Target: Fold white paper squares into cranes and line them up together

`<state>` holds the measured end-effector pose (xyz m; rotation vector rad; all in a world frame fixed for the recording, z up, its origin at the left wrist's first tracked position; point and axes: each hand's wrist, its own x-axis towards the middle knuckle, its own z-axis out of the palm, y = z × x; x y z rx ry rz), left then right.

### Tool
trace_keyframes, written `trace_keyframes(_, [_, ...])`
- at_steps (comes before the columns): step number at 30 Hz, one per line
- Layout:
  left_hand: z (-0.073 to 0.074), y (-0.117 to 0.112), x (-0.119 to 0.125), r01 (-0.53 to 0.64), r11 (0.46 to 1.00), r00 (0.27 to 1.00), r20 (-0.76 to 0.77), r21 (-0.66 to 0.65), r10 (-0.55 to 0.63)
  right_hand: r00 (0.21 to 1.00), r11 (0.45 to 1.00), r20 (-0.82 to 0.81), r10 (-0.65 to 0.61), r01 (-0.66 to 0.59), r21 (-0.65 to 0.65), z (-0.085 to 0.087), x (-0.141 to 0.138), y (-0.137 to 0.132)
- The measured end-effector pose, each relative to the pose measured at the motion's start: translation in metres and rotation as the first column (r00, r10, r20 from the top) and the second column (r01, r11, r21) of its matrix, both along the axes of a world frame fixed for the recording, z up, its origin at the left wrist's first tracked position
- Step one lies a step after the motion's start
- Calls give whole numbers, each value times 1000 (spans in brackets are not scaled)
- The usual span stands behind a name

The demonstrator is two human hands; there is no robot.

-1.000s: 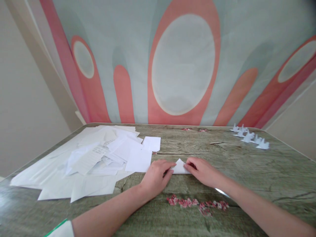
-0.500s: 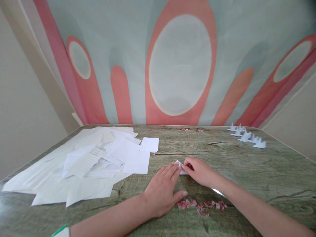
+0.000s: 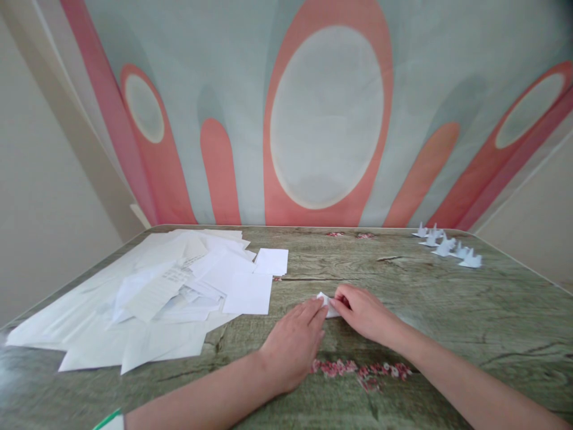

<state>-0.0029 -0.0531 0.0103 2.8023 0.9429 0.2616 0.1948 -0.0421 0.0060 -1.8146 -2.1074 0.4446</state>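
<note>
A small folded piece of white paper lies on the wooden-patterned table, partly covered by my fingers. My left hand grips its left side, with the fingertips over the top and the thumb tucked under, mostly out of sight. At the paper's right side, my right hand pinches the edge between thumb and curled forefinger. The exact shape of the fold is hidden by both hands.
A wide heap of loose white sheets covers the table's left side. Beside it lie small square sheets. Several folded white paper cranes stand at the back right. A patterned wall rises behind the table.
My left thumb has drawn in from its spread position toward the paper. The paper's right part looks more lifted or bent between my hands. My right hand has barely moved.
</note>
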Motion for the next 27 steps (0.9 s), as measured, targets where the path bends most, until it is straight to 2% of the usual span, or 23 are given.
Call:
trace_keyframes(3, [-3, 7, -5, -3, 1000, 999, 34, 12, 2, 1000, 1000, -21, -16, 16, 18, -1, 0, -4])
trace_keyframes(7, [-3, 18, -12, -10, 1000, 983, 186, 27, 5, 995, 999, -97, -19, 21, 26, -1, 1, -9])
trace_keyframes(13, [1, 20, -12, 10, 1000, 936, 351, 4, -11, 970, 1000, -241, 16, -17, -2, -5, 2, -11])
trace_keyframes(18, [2, 19, -12, -8, 999, 938, 346, -32, 19, 967, 1000, -256, -4, 2, -9, -6, -3, -11])
trace_keyframes(27, [1, 22, -11, -4, 999, 953, 302, -48, 18, 994, 998, -99, -51, 53, 20, -1, -8, -9])
